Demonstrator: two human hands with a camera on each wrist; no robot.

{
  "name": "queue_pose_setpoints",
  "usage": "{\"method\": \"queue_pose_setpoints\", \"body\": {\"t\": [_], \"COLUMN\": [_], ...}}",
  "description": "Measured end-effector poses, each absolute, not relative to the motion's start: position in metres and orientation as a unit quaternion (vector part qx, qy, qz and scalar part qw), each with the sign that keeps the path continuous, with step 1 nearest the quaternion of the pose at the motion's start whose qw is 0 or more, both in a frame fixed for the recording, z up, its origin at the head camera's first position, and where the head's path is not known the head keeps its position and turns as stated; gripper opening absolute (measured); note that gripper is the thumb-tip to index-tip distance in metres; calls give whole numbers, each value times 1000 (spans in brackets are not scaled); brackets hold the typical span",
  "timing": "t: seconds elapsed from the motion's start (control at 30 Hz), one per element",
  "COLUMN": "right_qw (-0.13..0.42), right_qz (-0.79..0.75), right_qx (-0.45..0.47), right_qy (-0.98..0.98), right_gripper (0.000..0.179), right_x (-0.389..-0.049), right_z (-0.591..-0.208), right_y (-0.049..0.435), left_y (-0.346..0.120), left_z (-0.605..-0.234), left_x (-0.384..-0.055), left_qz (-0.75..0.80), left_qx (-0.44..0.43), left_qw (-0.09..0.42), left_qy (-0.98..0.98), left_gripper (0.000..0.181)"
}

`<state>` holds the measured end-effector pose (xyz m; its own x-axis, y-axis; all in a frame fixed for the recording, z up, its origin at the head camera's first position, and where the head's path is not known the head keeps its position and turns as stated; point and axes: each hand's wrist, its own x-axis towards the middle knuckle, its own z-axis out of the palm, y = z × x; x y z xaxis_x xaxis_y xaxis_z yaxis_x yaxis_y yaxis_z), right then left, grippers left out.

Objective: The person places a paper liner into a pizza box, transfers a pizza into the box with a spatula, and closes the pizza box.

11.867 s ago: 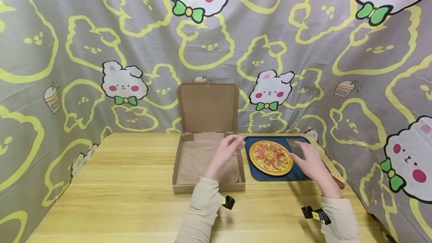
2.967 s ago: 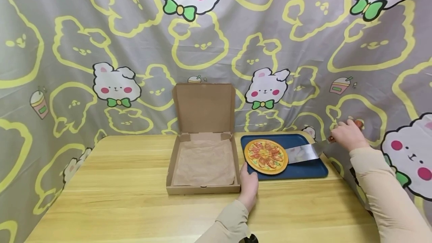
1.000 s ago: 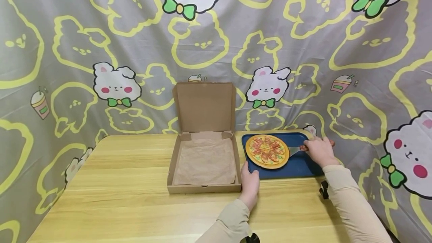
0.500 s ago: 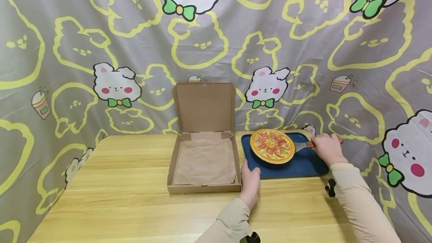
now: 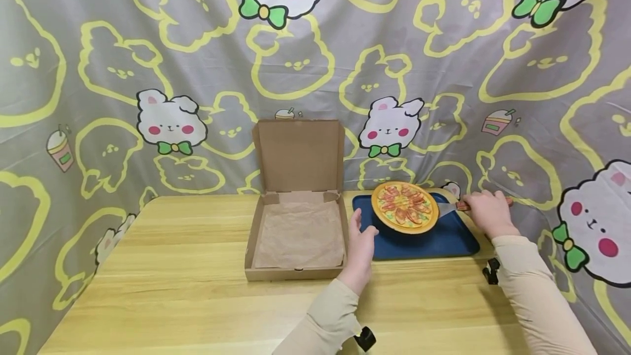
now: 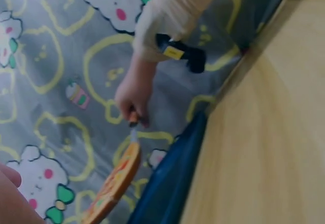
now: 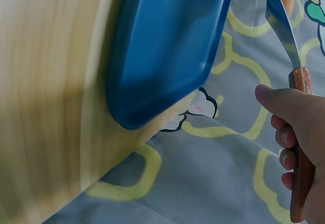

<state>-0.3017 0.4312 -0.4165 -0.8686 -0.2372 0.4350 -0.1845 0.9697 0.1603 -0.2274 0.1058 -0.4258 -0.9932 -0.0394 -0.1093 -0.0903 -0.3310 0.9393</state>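
My right hand (image 5: 488,213) grips the wooden handle of a pizza spatula (image 7: 301,178), its fingers curled round it. On the metal blade rests a round pizza (image 5: 404,207) with sausage-like slices, raised over the blue tray (image 5: 424,245); the left wrist view shows a gap between pizza and tray. Most of the blade is hidden under the pizza. My left hand (image 5: 362,245) hovers at the tray's left edge, fingers spread and holding nothing. Left of it stands an open cardboard pizza box (image 5: 298,274), its lid upright, with brown paper (image 5: 300,234) lining the bottom.
A wooden table (image 5: 187,289) carries the box and the tray. Behind it hangs a grey patterned curtain (image 5: 222,70), close to the box lid and the table's back edge. The tray sits near the table's right edge.
The spatula has slid under the pizza and lifted it off the tray, shifting it up and right. My left hand has let go of the tray edge and risen slightly.
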Motion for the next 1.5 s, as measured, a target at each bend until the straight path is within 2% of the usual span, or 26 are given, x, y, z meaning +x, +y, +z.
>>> {"method": "queue_pose_setpoints", "body": {"t": [0.4,0.8,1.13,1.5], "right_qw": [256,231,232,268], "right_qz": [-48,-48,-62,-62], "right_qx": [119,114,140,163], "right_qy": [-958,-965,-961,-947], "right_gripper": [16,19,16,11], "right_x": [-298,-297,-300,-303], "right_z": [-401,-386,-377,-370], "right_y": [434,423,403,371], "left_y": [43,-39,-98,-143], "left_z": [-412,-405,-392,-385], "left_x": [-240,-244,-246,-251], "left_qz": [812,786,772,753], "left_qx": [-7,-6,-5,2], "left_qw": [-43,-48,-51,-5], "left_qy": [582,616,633,658], "left_gripper": [53,27,25,28]}}
